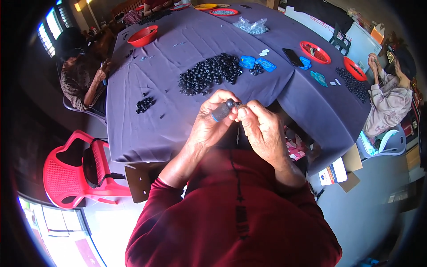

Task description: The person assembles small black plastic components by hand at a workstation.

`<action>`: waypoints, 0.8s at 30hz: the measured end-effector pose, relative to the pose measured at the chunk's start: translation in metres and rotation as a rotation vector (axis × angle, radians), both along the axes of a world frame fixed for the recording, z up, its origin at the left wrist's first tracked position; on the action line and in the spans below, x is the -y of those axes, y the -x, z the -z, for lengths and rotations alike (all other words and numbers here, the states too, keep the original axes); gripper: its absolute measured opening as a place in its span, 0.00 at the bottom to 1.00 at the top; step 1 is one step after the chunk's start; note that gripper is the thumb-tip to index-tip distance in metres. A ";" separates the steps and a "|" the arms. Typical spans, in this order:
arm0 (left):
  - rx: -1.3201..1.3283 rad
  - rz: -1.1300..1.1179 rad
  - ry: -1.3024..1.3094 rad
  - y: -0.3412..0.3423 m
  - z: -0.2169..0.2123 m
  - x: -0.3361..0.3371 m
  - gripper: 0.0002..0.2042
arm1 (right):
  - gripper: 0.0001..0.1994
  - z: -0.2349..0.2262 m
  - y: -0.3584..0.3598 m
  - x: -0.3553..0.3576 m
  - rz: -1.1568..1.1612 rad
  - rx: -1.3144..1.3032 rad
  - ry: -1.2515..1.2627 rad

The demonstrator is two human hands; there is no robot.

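Above the near edge of the cloth-covered table [147,129], my left hand [205,122] is closed round a dark, thick tool handle [219,113] with a blue end. A small round black piece [230,103] shows at the top of this grip. My right hand [266,131] meets it fingertip to fingertip, thumb and forefinger pinched on something too small to make out. Beyond my hands lies a broad heap of small black round parts [209,74]. Further left sits a smaller cluster of black pieces [145,105].
Blue flat packets [266,64] and a phone [292,57] lie right of the heap. Red bowls [143,36] and a clear bag [251,25] stand farther off. People sit left [82,80] and right [389,98]. A red chair [66,171] and cardboard box [138,180] are at left.
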State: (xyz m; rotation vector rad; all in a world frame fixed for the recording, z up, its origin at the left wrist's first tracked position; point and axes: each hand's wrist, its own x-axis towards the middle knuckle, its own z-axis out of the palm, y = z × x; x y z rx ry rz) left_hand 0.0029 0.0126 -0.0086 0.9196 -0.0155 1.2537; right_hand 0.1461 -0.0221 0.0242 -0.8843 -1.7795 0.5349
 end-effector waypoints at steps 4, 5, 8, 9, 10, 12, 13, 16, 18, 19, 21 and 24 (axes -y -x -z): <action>-0.064 -0.077 -0.013 0.000 0.003 0.000 0.18 | 0.11 0.000 0.000 0.000 -0.022 0.001 0.011; -0.053 -0.081 -0.016 0.000 0.004 0.000 0.18 | 0.11 0.000 -0.001 0.000 -0.021 0.001 0.011; -0.094 -0.123 -0.103 0.000 0.005 -0.002 0.19 | 0.11 0.001 -0.001 -0.001 -0.015 -0.004 0.009; -0.094 -0.122 -0.103 0.000 0.005 -0.002 0.19 | 0.11 0.001 -0.001 -0.002 -0.010 0.010 -0.012; -0.085 -0.126 -0.099 0.000 0.005 -0.002 0.19 | 0.10 0.001 -0.001 -0.002 -0.004 0.025 -0.033; -0.076 -0.129 -0.094 -0.001 0.004 -0.002 0.18 | 0.10 0.000 -0.002 -0.003 -0.002 0.022 -0.046; -0.104 -0.148 -0.104 -0.001 0.003 -0.001 0.18 | 0.09 0.000 -0.002 -0.003 -0.001 0.020 -0.060; -0.164 -0.173 -0.102 0.000 0.005 0.000 0.17 | 0.08 -0.002 -0.002 -0.001 0.006 0.092 -0.074; -0.231 -0.214 -0.104 -0.001 0.002 0.002 0.13 | 0.09 -0.004 -0.001 0.001 0.013 0.103 -0.060; -0.232 -0.213 -0.102 -0.002 0.003 0.003 0.13 | 0.09 -0.005 0.000 0.002 0.018 0.114 -0.050; -0.140 -0.166 -0.018 -0.002 0.003 0.002 0.12 | 0.10 -0.001 0.000 0.000 -0.006 0.059 -0.053; -0.075 -0.120 -0.048 -0.004 -0.003 0.005 0.13 | 0.12 -0.005 0.002 0.003 -0.069 -0.109 -0.055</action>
